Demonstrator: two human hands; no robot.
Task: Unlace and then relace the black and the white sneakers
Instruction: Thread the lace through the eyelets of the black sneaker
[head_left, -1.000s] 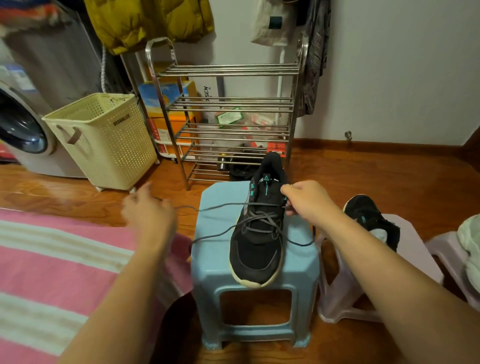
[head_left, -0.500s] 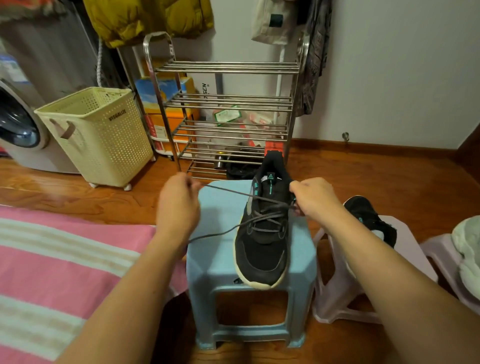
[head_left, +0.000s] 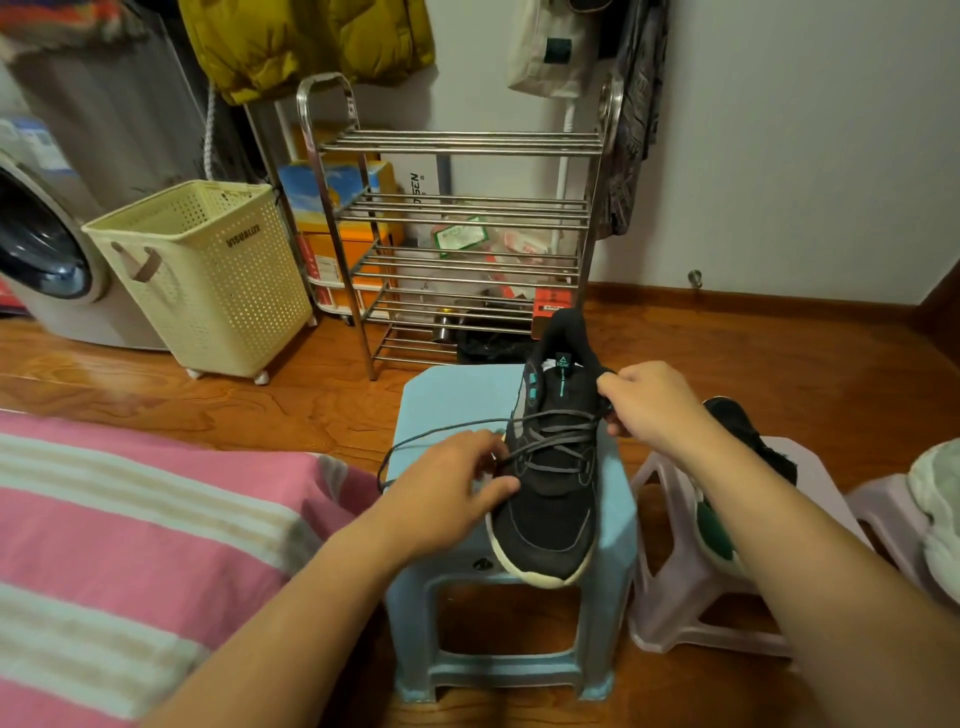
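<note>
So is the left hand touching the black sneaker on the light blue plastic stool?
Touching. In the head view the left hand lies against the black sneaker at its side, thumb on the upper, fingertips at the grey lace.

The black sneaker (head_left: 550, 493) is matt knit cloth with a pale rubbery sole; its stool (head_left: 452, 400) is smooth blue plastic; the far rack (head_left: 457, 218) is shiny metal; the left basket (head_left: 208, 280) is perforated cream plastic; the floor (head_left: 779, 353) is glossy wood.

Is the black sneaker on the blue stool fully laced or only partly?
Partly laced. The black sneaker has grey lace crossing only its lower eyelets; the upper teal eyelets are bare.
</note>
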